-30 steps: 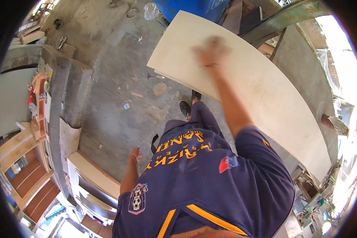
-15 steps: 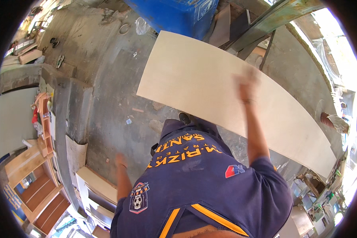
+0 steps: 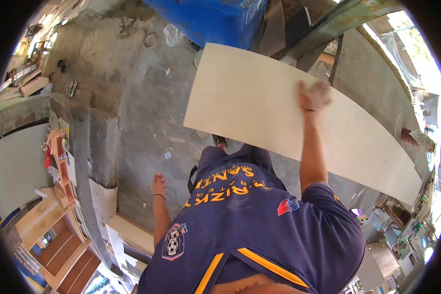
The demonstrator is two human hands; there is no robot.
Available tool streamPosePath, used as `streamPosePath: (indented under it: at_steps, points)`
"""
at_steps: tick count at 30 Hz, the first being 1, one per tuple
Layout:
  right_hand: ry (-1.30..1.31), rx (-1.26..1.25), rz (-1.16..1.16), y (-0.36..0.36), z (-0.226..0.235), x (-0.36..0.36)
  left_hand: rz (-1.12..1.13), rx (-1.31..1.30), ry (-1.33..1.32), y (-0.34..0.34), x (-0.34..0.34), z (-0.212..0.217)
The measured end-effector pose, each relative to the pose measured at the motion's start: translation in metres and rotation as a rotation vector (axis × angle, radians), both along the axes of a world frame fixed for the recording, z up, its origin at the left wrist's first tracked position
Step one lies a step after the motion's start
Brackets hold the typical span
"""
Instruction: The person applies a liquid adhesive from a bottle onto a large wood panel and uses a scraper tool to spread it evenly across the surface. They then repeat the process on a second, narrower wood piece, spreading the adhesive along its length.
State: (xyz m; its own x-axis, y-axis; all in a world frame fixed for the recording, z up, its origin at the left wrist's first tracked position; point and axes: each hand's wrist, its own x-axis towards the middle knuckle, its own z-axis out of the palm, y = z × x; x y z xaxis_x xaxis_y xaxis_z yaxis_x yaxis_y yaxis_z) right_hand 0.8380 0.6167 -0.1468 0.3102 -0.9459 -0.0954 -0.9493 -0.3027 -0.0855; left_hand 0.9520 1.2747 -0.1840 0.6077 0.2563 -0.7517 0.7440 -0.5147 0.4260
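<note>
Pressing your right hand [image 3: 314,95], closed over something unclear, on the pale board [image 3: 259,103] at 1 o'clock; your left hand [image 3: 159,184] hangs open, empty. Likely stiff, light, unwieldy: grip opposite long edges.

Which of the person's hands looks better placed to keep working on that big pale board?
Probably the right hand: it rests on the pale board with the arm stretched out over it. The left hand hangs beside the body, above the concrete floor, touching nothing.
</note>
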Motion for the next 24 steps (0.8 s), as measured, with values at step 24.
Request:
streamPosePath:
  at_steps: [24]
  points:
    - [0.051,0.657,1.394,0.339,0.065,0.154,-0.205,0.008,0.341,0.156,-0.099,-0.104]
